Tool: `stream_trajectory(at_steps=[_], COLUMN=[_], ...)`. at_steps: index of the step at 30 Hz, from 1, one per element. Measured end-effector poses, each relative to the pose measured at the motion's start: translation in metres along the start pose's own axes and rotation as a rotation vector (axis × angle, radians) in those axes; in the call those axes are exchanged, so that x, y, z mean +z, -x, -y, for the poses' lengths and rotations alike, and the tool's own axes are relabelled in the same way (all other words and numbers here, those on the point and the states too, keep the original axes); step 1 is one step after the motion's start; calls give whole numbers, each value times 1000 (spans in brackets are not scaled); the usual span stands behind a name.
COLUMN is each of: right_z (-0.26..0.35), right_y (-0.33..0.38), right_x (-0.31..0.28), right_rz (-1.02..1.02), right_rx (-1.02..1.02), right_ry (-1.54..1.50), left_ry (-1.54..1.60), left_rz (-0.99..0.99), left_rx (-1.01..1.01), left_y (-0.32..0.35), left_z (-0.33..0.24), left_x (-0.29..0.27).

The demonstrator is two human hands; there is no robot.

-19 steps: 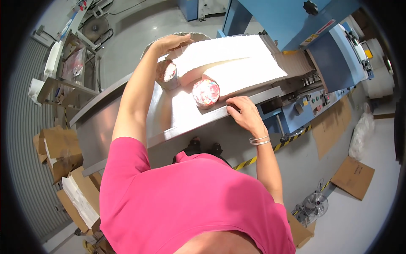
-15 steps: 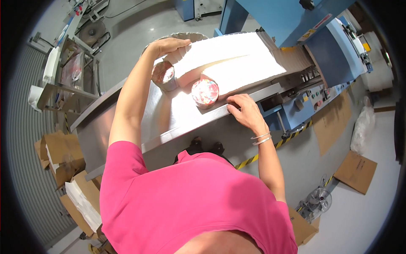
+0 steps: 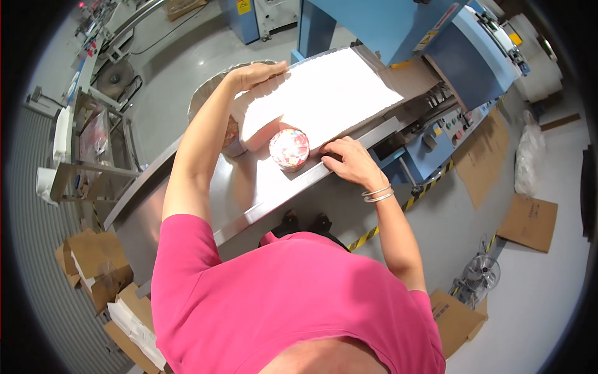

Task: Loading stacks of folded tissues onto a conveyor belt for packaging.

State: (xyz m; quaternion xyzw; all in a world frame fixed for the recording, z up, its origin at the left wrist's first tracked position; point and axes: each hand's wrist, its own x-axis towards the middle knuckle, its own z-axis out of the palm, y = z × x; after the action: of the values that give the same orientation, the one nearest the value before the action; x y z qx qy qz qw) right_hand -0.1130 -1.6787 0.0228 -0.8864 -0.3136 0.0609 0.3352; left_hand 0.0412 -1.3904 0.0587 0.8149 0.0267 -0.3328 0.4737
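Note:
A row of stacked white sheets point(image 3: 330, 81), brightly lit, lies on a steel table point(image 3: 240, 190) that runs up to a blue machine. My left hand point(image 3: 258, 75) reaches over with its fingers stretched flat along the far edge of the sheets. At the near side, my right hand point(image 3: 350, 161) rests by the table's raised rim, fingers loosely bent and thumb apart, with nothing seen in it. Between my hands stands a short cylinder point(image 3: 289, 149) with a colourful patterned top, against the sheets. A similar cylinder point(image 3: 233, 140) is partly hidden behind my left forearm.
The blue machine point(image 3: 355, 28) stands at the far right, with a control panel point(image 3: 458, 124) low on its side. Behind my left arm is a large round container's rim point(image 3: 202, 93). Cardboard boxes point(image 3: 93, 255) sit at the left, near a metal shelf point(image 3: 106, 165).
The gap that ran between the white sheets has closed into one row. The front cylinder sits slightly further left in view, and the other is more covered by my left forearm.

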Motion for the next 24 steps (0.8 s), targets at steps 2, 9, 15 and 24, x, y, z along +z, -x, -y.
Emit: stream_trajectory(at_steps=[2, 9, 15, 24], right_z=[0, 4, 14, 28], right_y=[1, 3, 30, 52], right_x=[-3, -2, -17, 8], right_rz=[-14, -27, -111, -225], right_rx=[4, -12, 19, 3], right_ry=[10, 29, -20, -111], left_ry=[-76, -41, -16, -1], left_rz=[-31, 4, -335, -726], left_rx=[46, 26, 298, 249], left_y=[-10, -12, 54, 100], left_z=[-3, -8, 23, 126], left_x=[1, 6, -20, 22])
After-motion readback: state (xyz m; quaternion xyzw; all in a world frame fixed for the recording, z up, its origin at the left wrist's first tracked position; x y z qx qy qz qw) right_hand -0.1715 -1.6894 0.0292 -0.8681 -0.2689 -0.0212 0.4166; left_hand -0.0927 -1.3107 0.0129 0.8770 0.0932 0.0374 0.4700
